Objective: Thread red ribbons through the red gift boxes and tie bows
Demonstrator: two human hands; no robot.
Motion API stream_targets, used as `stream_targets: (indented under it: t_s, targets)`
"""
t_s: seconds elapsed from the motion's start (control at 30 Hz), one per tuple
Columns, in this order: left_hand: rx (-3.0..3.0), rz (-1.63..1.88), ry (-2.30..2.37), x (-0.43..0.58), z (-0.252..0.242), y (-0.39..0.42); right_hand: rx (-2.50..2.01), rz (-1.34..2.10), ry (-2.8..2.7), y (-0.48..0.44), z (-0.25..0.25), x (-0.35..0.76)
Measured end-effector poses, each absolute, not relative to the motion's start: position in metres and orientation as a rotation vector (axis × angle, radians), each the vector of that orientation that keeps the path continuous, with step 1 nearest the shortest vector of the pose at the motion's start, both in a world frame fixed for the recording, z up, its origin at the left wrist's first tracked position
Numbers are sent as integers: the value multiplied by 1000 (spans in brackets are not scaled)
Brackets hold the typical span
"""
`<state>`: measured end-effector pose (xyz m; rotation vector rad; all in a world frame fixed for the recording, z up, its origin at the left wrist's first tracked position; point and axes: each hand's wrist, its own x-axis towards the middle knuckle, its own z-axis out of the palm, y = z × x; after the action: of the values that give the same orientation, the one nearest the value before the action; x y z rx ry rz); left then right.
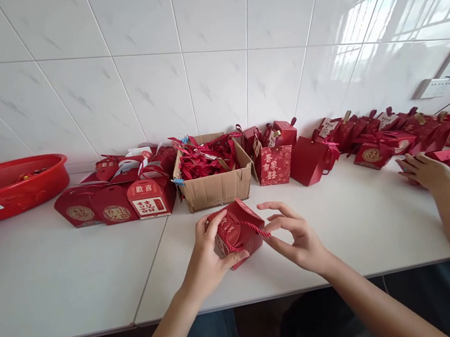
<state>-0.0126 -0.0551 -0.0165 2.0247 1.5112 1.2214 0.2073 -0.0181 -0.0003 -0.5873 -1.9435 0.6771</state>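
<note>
A small red gift box [239, 234] with gold print is tilted over the table in front of me. My left hand [210, 250] grips it from the left, fingers over the top edge and thumb along the near side. A twisted red cord handle [251, 227] loops across the box toward the right. At the loop's end, my right hand [293, 234] pinches the cord between thumb and a finger, while its other fingers are raised and apart.
Behind the box stands a cardboard carton [215, 190] of dark red ribbons. Red gift boxes [115, 203] sit left of it, and ribboned boxes [371, 151] line the wall at right. A red plastic basin [19, 195] is far left. Another person's hand [426, 171] holds a box at right.
</note>
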Motion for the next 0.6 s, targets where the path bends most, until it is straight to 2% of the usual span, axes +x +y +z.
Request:
stream_targets:
  t_s: [0.17, 0.3, 0.47, 0.53, 0.6]
  targets:
    - [1975, 1250, 1640, 5, -29, -32, -562, 614, -2099, -27, -10, 235]
    - [2170, 1011, 1890, 2, -18, -30, -738, 678, -1973, -33, -42, 250]
    - [2317, 938, 2083, -42, 71, -7, -1042, 1031, -1168, -25, -78, 254]
    - [2278, 819, 2373, -55, 107, 22, -1082, 1106, -989, -21, -82, 254]
    - [2361, 656, 2319, -61, 127, 55, -1088, 1118, -957, -20, -82, 254]
